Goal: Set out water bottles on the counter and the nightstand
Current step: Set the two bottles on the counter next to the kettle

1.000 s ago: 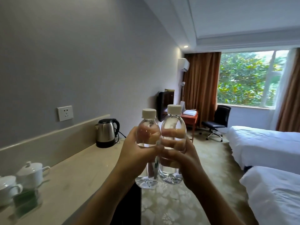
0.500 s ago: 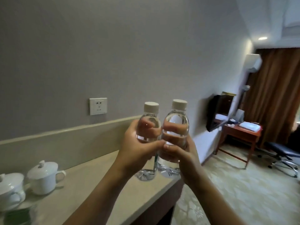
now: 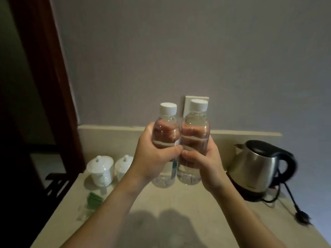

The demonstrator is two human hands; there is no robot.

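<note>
Left hand (image 3: 154,158) wrapped round the middle of the left bottle (image 3: 165,145), thumb across the front, fingers showing through the clear water behind. Right hand (image 3: 200,161) wrapped the same way round the right bottle (image 3: 194,142). Both bottles upright, white caps on, sides touching or all but touching, thumbs meeting between them. Held above the surface (image 3: 179,208), bases not yet down; double shadow cast on the stone just below.

Outward to the left: two white lidded cups (image 3: 102,169) near the back wall, green sachets (image 3: 94,201) lying in front of them. Outward to the right: steel kettle (image 3: 258,169) on its base, black cord (image 3: 290,199) trailing toward the edge with the plug lying loose. Wall socket (image 3: 187,104) half hidden behind the caps. Dark wooden frame at far left.

Likely next: lowering both onto the open stretch between cups and kettle. Risks, as a judgement only: bottles knocking together on release and one toppling, since narrow bases and full contents make them tippy; a drift left clipping the nearer cup lid; a drift right catching the kettle or its cord. Smooth plastic, possibly slick, so an uneven release could let one slide through the fingers. Nightstand not in view, its share of the task presumably still to come.
</note>
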